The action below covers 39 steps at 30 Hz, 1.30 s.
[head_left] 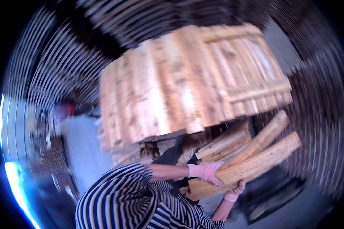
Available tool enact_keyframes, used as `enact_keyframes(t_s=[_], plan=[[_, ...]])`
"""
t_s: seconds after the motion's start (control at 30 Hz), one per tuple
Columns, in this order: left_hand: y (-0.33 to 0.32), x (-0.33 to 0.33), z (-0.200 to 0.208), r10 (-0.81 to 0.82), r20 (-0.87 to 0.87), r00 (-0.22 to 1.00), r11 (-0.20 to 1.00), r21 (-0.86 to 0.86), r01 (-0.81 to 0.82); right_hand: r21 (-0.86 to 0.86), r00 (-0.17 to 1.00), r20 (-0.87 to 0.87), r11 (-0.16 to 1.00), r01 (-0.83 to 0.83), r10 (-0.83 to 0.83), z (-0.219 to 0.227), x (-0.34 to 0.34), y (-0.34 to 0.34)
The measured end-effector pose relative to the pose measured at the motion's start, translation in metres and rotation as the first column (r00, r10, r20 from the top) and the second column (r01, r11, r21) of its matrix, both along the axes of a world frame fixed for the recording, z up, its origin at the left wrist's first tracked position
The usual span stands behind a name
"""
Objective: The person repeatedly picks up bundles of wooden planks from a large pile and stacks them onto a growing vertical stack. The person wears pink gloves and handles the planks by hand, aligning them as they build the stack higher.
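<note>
My left hand (207, 172), in a pink knit glove, grips a thick pale wooden plank (256, 165) near its close end, with fingers laid over its upper side. From the lower edge of that plank, my right hand (235, 191), gloved the same way, holds on a little farther along. The plank slants up to the right. A second plank (265, 133) runs at a slant just beyond it, and whether my left hand also touches this one I cannot tell. More short boards (227, 144) lie behind, partly hidden under the edge of a large wooden tabletop-like stack (156, 84).
Slatted stacks of wood (65, 57) rise along the left, the back and the right. A dark flat thing (271, 194) lies on the floor at the lower right. Grey floor (86, 143) shows at the left. A blurred red item (68, 108) is farther off.
</note>
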State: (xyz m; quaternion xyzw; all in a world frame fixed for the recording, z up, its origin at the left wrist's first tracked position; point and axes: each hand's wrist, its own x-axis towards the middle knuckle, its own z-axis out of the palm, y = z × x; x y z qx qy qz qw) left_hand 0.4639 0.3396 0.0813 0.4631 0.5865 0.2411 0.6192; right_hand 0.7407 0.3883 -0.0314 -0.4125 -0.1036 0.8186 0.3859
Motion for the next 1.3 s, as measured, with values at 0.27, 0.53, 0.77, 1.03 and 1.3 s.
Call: enact_keyframes(t_s=[0.27, 0.53, 0.77, 1.03, 1.3], plan=[[0.040, -0.039, 0.205, 0.608, -0.163, 0.777, 0.742, 0.464, -0.484, 0.614, 0.939, 0.282, 0.716, -0.333, 0.195, 0.159, -0.091, 0.140], [0.046, -0.143, 0.303, 0.916, 0.216, 0.338, -0.045, 0.892, -0.449, 0.865, 0.886, 0.415, 0.211, -0.454, 0.206, 0.324, -0.293, 0.193], [-0.038, -0.202, 0.265, 0.847, 0.325, 0.420, 0.022, 0.769, -0.638, 0.826, 0.786, 0.493, 0.083, -0.558, 0.374, 0.289, -0.408, 0.144], [-0.029, -0.253, 0.219, 0.879, 0.277, 0.388, 0.195, 0.533, -0.823, 0.753, 0.731, 0.580, 0.107, -0.650, 0.359, 0.228, -0.431, 0.126], [-0.032, -0.342, 0.105, 0.001, 0.968, 0.252, 0.503, 0.218, -0.837, 0.521, 0.459, 0.542, 0.147, -0.841, 0.704, 0.311, -0.415, 0.140]])
